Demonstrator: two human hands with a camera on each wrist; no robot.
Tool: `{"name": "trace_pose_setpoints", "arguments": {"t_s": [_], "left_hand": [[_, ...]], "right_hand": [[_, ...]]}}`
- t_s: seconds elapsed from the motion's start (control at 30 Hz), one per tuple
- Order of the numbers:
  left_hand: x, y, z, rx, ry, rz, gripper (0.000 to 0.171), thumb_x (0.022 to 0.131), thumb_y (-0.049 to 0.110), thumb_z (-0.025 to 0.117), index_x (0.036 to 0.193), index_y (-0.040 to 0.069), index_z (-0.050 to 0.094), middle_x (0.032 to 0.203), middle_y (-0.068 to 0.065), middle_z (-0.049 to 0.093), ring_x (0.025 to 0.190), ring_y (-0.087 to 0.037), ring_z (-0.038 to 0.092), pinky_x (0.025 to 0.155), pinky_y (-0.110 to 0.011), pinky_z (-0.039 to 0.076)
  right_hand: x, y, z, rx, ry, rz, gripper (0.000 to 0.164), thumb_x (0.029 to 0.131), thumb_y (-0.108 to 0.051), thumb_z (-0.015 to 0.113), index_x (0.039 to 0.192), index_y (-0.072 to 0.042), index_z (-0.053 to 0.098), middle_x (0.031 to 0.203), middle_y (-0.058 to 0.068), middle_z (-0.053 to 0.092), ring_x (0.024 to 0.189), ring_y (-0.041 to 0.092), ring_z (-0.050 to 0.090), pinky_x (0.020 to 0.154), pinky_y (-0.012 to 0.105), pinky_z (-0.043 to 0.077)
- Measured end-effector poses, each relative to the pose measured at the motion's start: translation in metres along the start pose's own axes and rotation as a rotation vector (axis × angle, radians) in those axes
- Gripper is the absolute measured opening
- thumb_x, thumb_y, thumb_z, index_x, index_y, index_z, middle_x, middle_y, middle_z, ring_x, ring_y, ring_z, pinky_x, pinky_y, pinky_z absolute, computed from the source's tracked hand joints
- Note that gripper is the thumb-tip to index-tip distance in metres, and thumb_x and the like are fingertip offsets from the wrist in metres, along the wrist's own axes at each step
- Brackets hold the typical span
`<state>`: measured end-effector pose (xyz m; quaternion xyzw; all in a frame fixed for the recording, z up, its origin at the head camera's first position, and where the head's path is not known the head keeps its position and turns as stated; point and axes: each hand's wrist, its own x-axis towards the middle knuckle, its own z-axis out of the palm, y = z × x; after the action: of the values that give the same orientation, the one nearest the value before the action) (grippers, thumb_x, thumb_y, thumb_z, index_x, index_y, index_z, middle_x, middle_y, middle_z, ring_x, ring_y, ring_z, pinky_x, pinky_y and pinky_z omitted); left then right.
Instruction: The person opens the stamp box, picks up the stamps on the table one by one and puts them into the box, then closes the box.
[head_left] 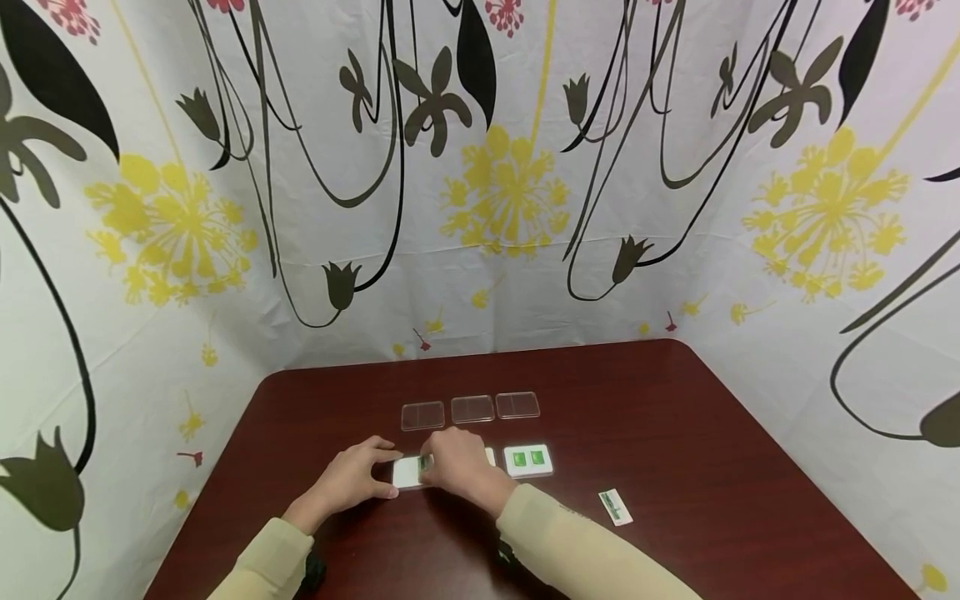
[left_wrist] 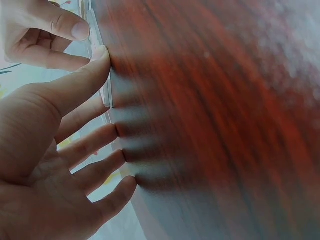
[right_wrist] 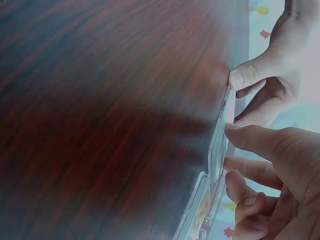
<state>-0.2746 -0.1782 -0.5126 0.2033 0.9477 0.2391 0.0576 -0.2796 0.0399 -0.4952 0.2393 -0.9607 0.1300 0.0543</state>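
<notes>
A flat white case (head_left: 407, 472) lies on the table, its surface edge-on in both wrist views. My left hand (head_left: 351, 482) grips its left end between thumb and index finger, the other fingers spread on the table beyond. Over the right part of this case is my right hand (head_left: 461, 462), thumb and fingers bent down. A small green piece (head_left: 425, 463) shows at its fingertips; the hand covers the rest. Behind the right hand, a second white case (head_left: 491, 456) is mostly hidden. To its right lies a third white case (head_left: 528, 461) with two green squares on top.
Three clear plastic lids (head_left: 472, 409) lie in a row behind the cases. A small white card with green print (head_left: 616, 507) lies at the right. The dark red wooden table (head_left: 675, 417) meets a flower-printed curtain (head_left: 495, 300) at its back and sides.
</notes>
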Motion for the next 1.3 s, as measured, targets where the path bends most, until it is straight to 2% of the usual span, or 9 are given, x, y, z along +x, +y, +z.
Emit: {"name": "trace_pose_setpoints", "arguments": {"t_s": [0.17,0.37,0.57,0.63,0.7,0.77,0.9,1.07,1.3], "left_hand": [[0.0,0.001,0.0,0.012,0.0,0.005,0.06,0.077,0.034,0.088,0.131,0.016,0.069,0.136,-0.008,0.057,0.12,-0.034,0.057,0.092,-0.056,0.048],[0.0,0.003,-0.002,0.02,0.0,0.011,0.059,0.076,0.033,0.089,0.129,0.015,0.07,0.133,-0.008,0.058,0.119,-0.033,0.058,0.091,-0.055,0.048],[0.002,0.003,0.0,0.015,0.004,0.011,0.058,0.076,0.033,0.09,0.128,0.016,0.07,0.133,-0.007,0.059,0.12,-0.033,0.058,0.093,-0.055,0.048],[0.002,0.003,0.001,0.008,0.007,0.008,0.058,0.076,0.033,0.09,0.128,0.016,0.071,0.133,-0.007,0.059,0.121,-0.033,0.057,0.093,-0.055,0.047],[0.002,0.002,0.002,0.006,0.011,0.004,0.058,0.075,0.033,0.09,0.127,0.016,0.071,0.132,-0.006,0.059,0.121,-0.032,0.057,0.094,-0.055,0.047],[0.002,0.002,0.002,-0.005,0.013,0.0,0.058,0.075,0.032,0.091,0.127,0.016,0.071,0.132,-0.006,0.059,0.121,-0.032,0.057,0.094,-0.054,0.048],[0.0,0.001,0.002,-0.03,0.019,0.001,0.06,0.075,0.031,0.091,0.128,0.014,0.07,0.134,-0.007,0.058,0.123,-0.033,0.056,0.094,-0.054,0.048],[-0.002,0.002,0.003,-0.065,0.015,0.008,0.063,0.076,0.03,0.09,0.132,0.012,0.067,0.142,-0.014,0.052,0.129,-0.037,0.05,0.097,-0.056,0.045],[-0.005,0.003,0.005,-0.066,0.045,-0.029,0.06,0.077,0.03,0.09,0.13,0.012,0.068,0.145,-0.019,0.047,0.132,-0.04,0.046,0.099,-0.065,0.039]], "right_hand": [[-0.001,0.0,-0.002,-0.002,0.006,-0.021,0.024,0.074,-0.032,0.085,0.096,-0.024,0.082,0.079,-0.01,0.071,0.066,0.012,0.062,0.051,0.035,0.048],[-0.003,0.001,-0.01,-0.001,0.013,-0.02,0.027,0.078,-0.035,0.084,0.104,-0.026,0.082,0.094,-0.011,0.075,0.082,0.015,0.069,0.056,0.035,0.051],[-0.011,0.005,-0.03,0.018,0.022,0.001,0.031,0.08,-0.037,0.084,0.109,-0.025,0.08,0.102,-0.009,0.075,0.086,0.014,0.069,0.058,0.033,0.051],[-0.017,0.007,-0.039,0.034,0.025,0.005,0.032,0.08,-0.036,0.084,0.11,-0.024,0.08,0.103,-0.007,0.074,0.081,0.013,0.067,0.054,0.031,0.049],[-0.023,0.011,-0.049,0.035,0.034,0.005,0.032,0.08,-0.036,0.084,0.11,-0.026,0.079,0.097,-0.009,0.074,0.074,0.01,0.065,0.05,0.03,0.046],[-0.03,0.017,-0.058,0.045,0.042,0.003,0.034,0.08,-0.034,0.083,0.112,-0.025,0.079,0.082,-0.01,0.071,0.064,0.008,0.06,0.047,0.029,0.043],[-0.044,0.033,-0.074,0.062,0.06,-0.001,0.037,0.079,-0.032,0.082,0.114,-0.024,0.078,0.056,-0.016,0.053,0.052,0.004,0.05,0.045,0.03,0.041],[-0.063,0.053,-0.093,0.09,0.069,0.023,0.038,0.079,-0.03,0.082,0.116,-0.024,0.077,0.063,-0.019,0.055,0.054,0.002,0.05,0.045,0.029,0.041],[-0.095,0.082,-0.11,0.087,0.073,0.091,0.037,0.078,-0.027,0.083,0.115,-0.027,0.076,0.073,-0.015,0.057,0.059,0.004,0.05,0.047,0.03,0.041]]}}
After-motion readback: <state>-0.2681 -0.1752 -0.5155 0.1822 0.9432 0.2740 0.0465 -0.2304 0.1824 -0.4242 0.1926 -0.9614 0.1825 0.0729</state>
